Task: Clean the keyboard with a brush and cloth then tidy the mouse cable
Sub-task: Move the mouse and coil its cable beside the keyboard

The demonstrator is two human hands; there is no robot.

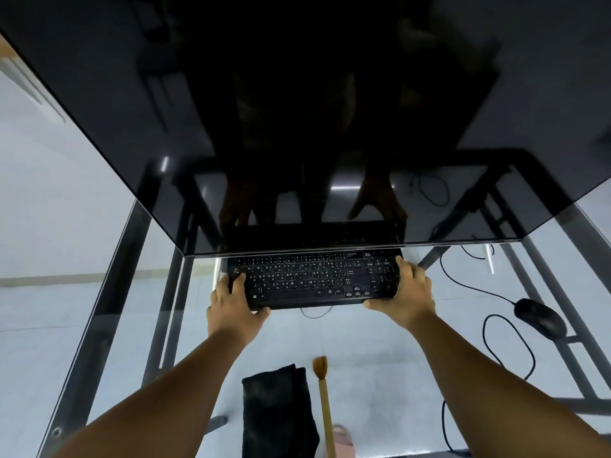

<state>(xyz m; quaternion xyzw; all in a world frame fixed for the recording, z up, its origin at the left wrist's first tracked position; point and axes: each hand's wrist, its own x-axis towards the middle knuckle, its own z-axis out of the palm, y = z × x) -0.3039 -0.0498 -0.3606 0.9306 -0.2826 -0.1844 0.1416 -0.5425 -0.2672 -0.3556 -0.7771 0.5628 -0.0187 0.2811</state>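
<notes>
A black keyboard (314, 279) lies on the glass desk (380, 352), its far edge under the bottom of a big dark monitor. My left hand (233, 304) grips its left end and my right hand (406, 289) grips its right end, thumbs on the near edge. Nearer to me, a folded black cloth (277, 411) lies on the glass, and just right of it a wooden-handled brush (324, 401) with its bristles pointing away. A black mouse (539, 317) sits at the right, its cable (489, 328) looping loosely across the glass.
The dark monitor (297, 110) fills the upper view and overhangs the desk. Black metal frame bars (132, 259) show through the glass. A pink slipper (342, 439) is visible on the floor beneath.
</notes>
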